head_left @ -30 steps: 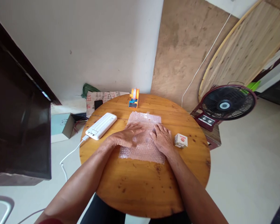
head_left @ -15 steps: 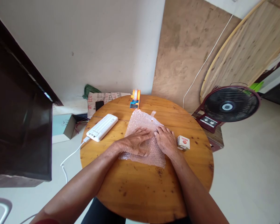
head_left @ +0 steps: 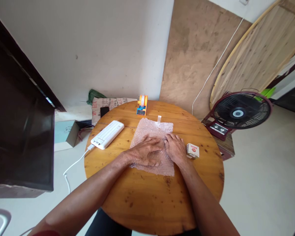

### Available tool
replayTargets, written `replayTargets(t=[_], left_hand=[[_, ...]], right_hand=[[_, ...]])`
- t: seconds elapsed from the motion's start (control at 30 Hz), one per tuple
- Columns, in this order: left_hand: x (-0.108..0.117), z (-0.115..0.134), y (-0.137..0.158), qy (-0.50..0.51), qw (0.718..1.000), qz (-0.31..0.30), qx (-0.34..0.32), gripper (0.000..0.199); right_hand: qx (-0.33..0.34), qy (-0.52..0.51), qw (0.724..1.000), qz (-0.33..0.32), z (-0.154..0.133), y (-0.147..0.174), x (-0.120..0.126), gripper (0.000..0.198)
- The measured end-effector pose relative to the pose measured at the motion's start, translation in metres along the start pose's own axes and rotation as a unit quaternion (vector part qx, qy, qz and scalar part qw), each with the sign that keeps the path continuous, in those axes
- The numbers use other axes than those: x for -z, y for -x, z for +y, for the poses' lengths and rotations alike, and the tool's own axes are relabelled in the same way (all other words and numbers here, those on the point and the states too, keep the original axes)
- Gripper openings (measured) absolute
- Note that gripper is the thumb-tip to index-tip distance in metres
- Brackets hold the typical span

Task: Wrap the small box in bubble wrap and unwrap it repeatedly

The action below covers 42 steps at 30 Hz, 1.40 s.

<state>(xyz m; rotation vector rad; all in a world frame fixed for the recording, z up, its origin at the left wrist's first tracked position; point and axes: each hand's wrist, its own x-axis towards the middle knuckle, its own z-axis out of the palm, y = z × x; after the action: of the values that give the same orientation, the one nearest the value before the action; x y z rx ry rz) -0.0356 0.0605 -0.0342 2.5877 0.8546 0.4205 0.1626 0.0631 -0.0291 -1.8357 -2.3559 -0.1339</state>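
A pinkish sheet of bubble wrap (head_left: 147, 131) lies flat on the round wooden table (head_left: 147, 203), with a short strip of clear tape (head_left: 159, 119) sticking out from its far edge. My left hand (head_left: 148, 150) rests palm down across the middle of the wrap, fingers outstretched. On the wrap's right side lies my right hand (head_left: 175, 147), also palm down, its fingers stretched forward and slightly bent. To the right of it stands a small white and red box (head_left: 193, 150). Whether anything lies under the hands cannot be seen.
A white power bank (head_left: 108, 134) with a cable sits at the table's left. An orange and blue tape dispenser (head_left: 142, 105) stands at the far edge. Beyond the table's right side is a dark red fan (head_left: 238, 113); a dark cabinet (head_left: 19, 114) is on the left.
The bubble wrap has turned a little, so its far right corner now lies squarer and the tape strip points more straight away. Both hands stay on it, the left slightly further right.
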Motion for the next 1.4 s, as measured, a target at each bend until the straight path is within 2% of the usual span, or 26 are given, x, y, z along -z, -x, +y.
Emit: replayTargets(t=[0.3,0.73,0.87,1.0,1.07,1.13,1.23,1.33,1.4], left_hand=[[-0.003,0.000,0.001,0.015,0.999,-0.040,0.005,0.090],[-0.004,-0.004,0.001,0.020,0.998,-0.064,0.007,0.087],[-0.004,-0.005,0.001,0.015,0.998,-0.068,0.009,0.087],[-0.003,-0.003,0.001,0.013,0.998,-0.067,0.016,0.088],[-0.002,-0.002,0.001,0.017,0.997,-0.068,0.016,0.089],[-0.001,-0.001,0.002,0.023,0.997,-0.069,0.013,0.089],[-0.001,0.000,0.002,0.022,0.997,-0.068,0.007,0.089],[0.000,0.001,0.002,0.017,0.998,-0.065,0.008,0.089],[0.000,0.002,0.002,0.018,0.998,-0.064,0.010,0.089]], right_hand=[[-0.003,-0.018,1.000,0.016,0.002,0.000,0.000,0.035],[0.000,-0.036,0.999,0.027,0.005,0.000,0.005,0.031],[0.010,-0.062,0.997,0.034,0.002,-0.002,0.022,0.027],[0.058,-0.128,0.989,0.034,0.007,0.007,0.055,0.026],[0.058,-0.142,0.988,0.036,0.017,0.018,0.070,0.029],[0.036,-0.121,0.992,0.022,0.031,0.030,0.077,0.039],[-0.046,-0.053,0.997,-0.020,0.057,0.047,0.074,0.058],[-0.130,-0.065,0.987,-0.068,0.077,0.059,0.068,0.045],[-0.150,-0.162,0.974,-0.045,0.077,0.064,0.073,0.033]])
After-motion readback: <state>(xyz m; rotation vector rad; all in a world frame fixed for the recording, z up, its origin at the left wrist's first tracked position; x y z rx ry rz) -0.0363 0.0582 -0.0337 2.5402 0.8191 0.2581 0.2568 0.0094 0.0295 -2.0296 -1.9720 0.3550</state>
